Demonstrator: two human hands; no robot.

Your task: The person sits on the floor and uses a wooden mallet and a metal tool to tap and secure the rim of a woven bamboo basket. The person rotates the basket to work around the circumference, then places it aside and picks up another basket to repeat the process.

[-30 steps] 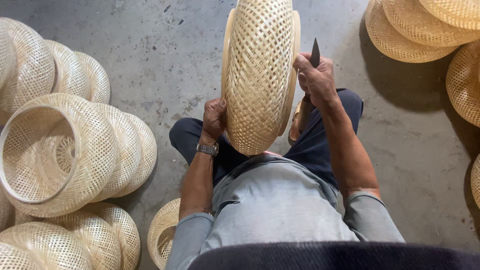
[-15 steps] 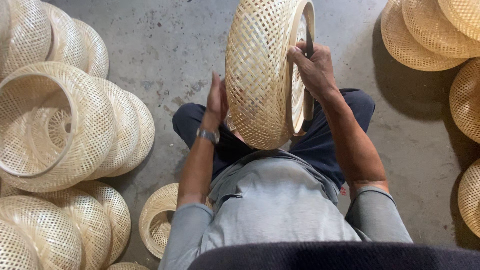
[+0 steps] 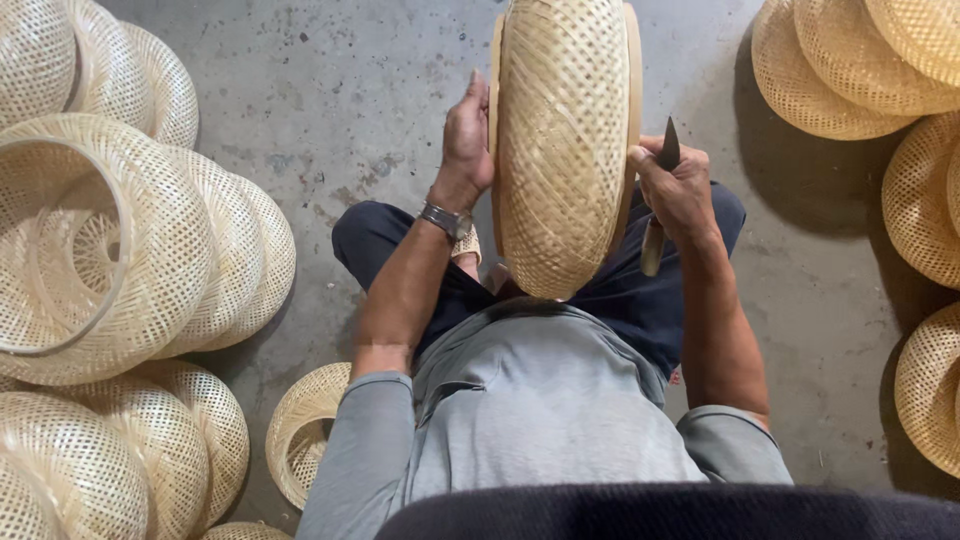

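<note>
Head view: a person sits cross-legged on a grey concrete floor [image 3: 330, 90] and holds a woven bamboo basket [image 3: 563, 150] up on edge, over the lap, its domed outside turned toward the camera. The top of the basket is cut off by the upper edge of the picture, and its inside is hidden from here. The left hand [image 3: 467, 140] lies against the basket's left rim, fingers stretched upward along the hoop and pressed to it; a metal wristwatch [image 3: 446, 220] sits on that wrist. The right hand [image 3: 677, 190] is closed around a knife [image 3: 660, 195] just beside the basket's right rim; the dark blade tip stands above the fist and the pale handle end shows below it. Whether the blade touches the rim cannot be made out. The two hands are apart, one on each side of the basket. The feet are mostly hidden behind the basket. Stacks of finished baskets [image 3: 120, 250] lie on their sides at the left, more baskets [image 3: 860, 60] at the right run past the frame edge, and a small basket [image 3: 305, 430] lies beside the left elbow, partly covered by the grey sleeve.
</note>
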